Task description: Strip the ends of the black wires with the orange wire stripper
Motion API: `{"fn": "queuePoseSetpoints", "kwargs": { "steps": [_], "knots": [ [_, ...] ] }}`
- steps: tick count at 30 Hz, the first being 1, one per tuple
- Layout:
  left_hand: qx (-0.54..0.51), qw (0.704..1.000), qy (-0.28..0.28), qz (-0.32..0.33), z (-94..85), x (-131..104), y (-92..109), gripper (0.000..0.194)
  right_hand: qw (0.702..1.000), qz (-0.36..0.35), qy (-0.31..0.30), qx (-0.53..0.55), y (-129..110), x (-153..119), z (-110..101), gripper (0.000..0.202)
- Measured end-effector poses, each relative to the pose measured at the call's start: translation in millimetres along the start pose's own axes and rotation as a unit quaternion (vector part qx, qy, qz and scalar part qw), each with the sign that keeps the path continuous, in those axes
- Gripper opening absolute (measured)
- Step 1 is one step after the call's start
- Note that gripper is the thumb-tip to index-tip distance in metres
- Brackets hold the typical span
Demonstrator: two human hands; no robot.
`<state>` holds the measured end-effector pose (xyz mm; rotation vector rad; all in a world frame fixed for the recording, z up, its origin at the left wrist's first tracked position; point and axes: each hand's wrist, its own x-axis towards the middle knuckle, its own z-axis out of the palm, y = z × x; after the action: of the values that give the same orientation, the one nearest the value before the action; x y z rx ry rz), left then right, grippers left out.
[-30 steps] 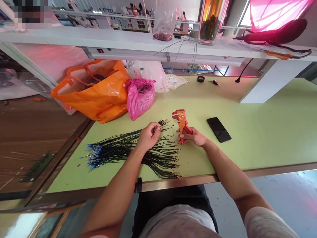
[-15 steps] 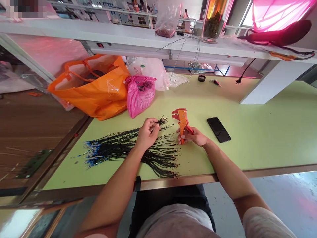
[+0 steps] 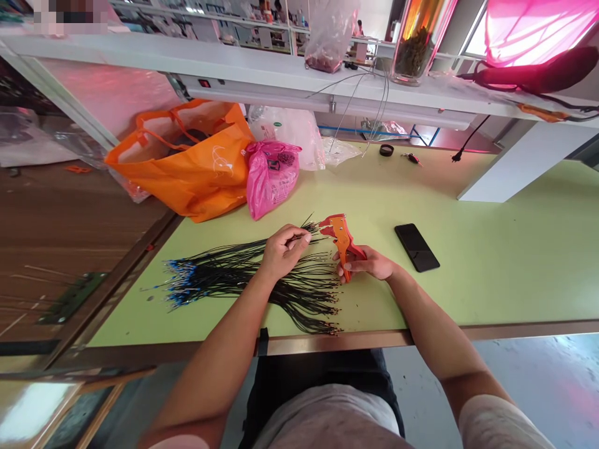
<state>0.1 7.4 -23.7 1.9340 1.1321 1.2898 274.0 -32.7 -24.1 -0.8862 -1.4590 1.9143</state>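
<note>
Many thin black wires (image 3: 234,270) lie in a fanned bundle across the green table, blue ends to the left and bare-looking tips to the right. My left hand (image 3: 284,248) is closed on some of the wires at the upper edge of the bundle, their tips poking out past the fingers. In my right hand (image 3: 367,263) is an orange and red wire stripper (image 3: 343,240), its handles gripped and its jaws pointing left. Those jaws are close to the wire tips by my left hand; whether they touch, I cannot tell.
A black phone (image 3: 417,247) lies right of my right hand. Behind the wires stand an orange bag (image 3: 201,168) and a pink plastic bag (image 3: 274,178). A black tape roll (image 3: 386,150) is farther back, under a white shelf (image 3: 262,72). The table's front edge (image 3: 337,342) is near my body.
The wire stripper has tilted and moved left, bringing its jaws up to the wire tips at my left hand. The whole view has shifted slightly.
</note>
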Motion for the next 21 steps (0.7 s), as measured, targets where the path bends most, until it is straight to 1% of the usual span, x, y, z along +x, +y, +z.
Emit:
{"fn": "queuePoseSetpoints", "kwargs": {
  "steps": [4, 10, 15, 21],
  "knots": [
    [-0.012, 1.000, 0.014, -0.017, -0.1, 1, 0, 0.028, 1.000, 0.007, -0.013, 0.004, -1, 0, 4, 0.045],
    [-0.020, 0.999, 0.002, -0.034, 2.9, 0, 1, 0.028, 0.999, 0.004, -0.033, 0.025, 0, 2, 12, 0.044],
    [-0.045, 0.999, 0.007, -0.014, 3.8, -1, 1, 0.025, 0.999, 0.001, -0.042, 0.026, 3, 4, 14, 0.045],
    [-0.054, 0.999, 0.004, 0.008, 3.1, 0, 0, 0.021, 0.999, 0.002, -0.033, 0.020, 3, 4, 16, 0.044]
  ]
}}
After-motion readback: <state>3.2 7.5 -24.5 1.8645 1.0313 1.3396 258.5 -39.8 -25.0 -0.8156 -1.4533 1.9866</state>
